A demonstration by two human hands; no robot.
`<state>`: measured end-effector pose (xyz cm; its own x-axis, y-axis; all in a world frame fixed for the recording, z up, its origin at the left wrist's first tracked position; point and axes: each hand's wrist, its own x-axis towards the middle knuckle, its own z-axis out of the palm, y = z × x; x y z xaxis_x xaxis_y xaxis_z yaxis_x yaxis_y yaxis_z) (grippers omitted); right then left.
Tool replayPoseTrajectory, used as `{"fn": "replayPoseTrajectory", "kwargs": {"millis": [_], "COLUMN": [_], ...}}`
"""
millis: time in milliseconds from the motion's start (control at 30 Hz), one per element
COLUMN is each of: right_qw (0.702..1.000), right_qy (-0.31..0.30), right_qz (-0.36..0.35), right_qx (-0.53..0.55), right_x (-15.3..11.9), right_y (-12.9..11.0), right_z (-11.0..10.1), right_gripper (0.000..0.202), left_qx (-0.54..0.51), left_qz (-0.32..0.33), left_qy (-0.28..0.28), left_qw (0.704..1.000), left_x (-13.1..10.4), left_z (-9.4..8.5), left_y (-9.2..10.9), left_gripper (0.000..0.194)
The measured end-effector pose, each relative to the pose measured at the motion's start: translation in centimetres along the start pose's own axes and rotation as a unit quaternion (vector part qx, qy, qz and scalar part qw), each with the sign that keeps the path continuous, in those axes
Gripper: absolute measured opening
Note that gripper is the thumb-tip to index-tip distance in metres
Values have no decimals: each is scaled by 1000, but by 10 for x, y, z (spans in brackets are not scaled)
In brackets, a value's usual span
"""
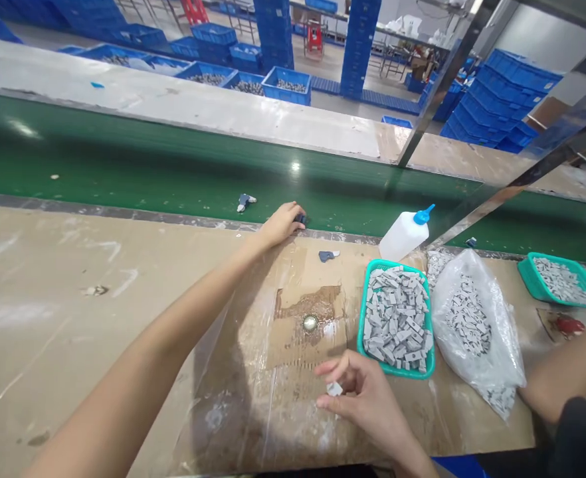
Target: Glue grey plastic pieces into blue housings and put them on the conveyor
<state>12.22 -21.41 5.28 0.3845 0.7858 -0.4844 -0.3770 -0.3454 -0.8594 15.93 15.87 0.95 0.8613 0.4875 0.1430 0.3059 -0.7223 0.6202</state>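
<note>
My left hand reaches to the near edge of the green conveyor belt, its fingers closed around a small dark blue-grey part. Lower down, my right hand pinches a small light grey piece between thumb and fingers, over the cardboard-covered table. Between the hands lies a blue-and-white part on the cardboard. A round metallic disc sits on a torn, wet-looking cardboard patch. Right of it stands a green basket full of grey pieces.
A white bottle with a blue nozzle leans behind the basket. Right are a plastic bag of grey pieces, another green basket and a co-worker's arm. Another blue-and-white part lies on the belt. Metal posts rise at right.
</note>
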Motion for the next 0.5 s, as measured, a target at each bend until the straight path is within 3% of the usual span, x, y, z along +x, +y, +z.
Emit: {"fn": "replayPoseTrajectory", "kwargs": {"millis": [100, 167, 267, 400, 433, 500], "right_qw": [999, 1000, 994, 968, 957, 924], "right_qy": [-10, 6, 33, 113, 141, 186], "right_qz": [30, 6, -72, -152, -167, -202], "right_qx": [7, -18, -81, -167, -193, -264], "right_x": [5, 11, 24, 39, 41, 42], "right_y": [-1, 0, 6, 25, 29, 34], "right_z": [11, 16, 19, 21, 22, 24], "right_gripper": [40, 33, 28, 31, 31, 28], "left_qx": [-122, -274, -477, -671, -693, -711], "left_qz": [-79, -134, -196, -244, -244, -231], "left_qy": [98, 120, 51, -9, -6, 20], "left_qw": [984, 945, 855, 700, 679, 664], "left_x": [-27, -56, -111, -177, -188, -200], "left_z": [-7, -10, -10, -4, -2, 1], "left_y": [7, 17, 38, 60, 63, 64], "left_gripper": [29, 31, 35, 39, 39, 38]}}
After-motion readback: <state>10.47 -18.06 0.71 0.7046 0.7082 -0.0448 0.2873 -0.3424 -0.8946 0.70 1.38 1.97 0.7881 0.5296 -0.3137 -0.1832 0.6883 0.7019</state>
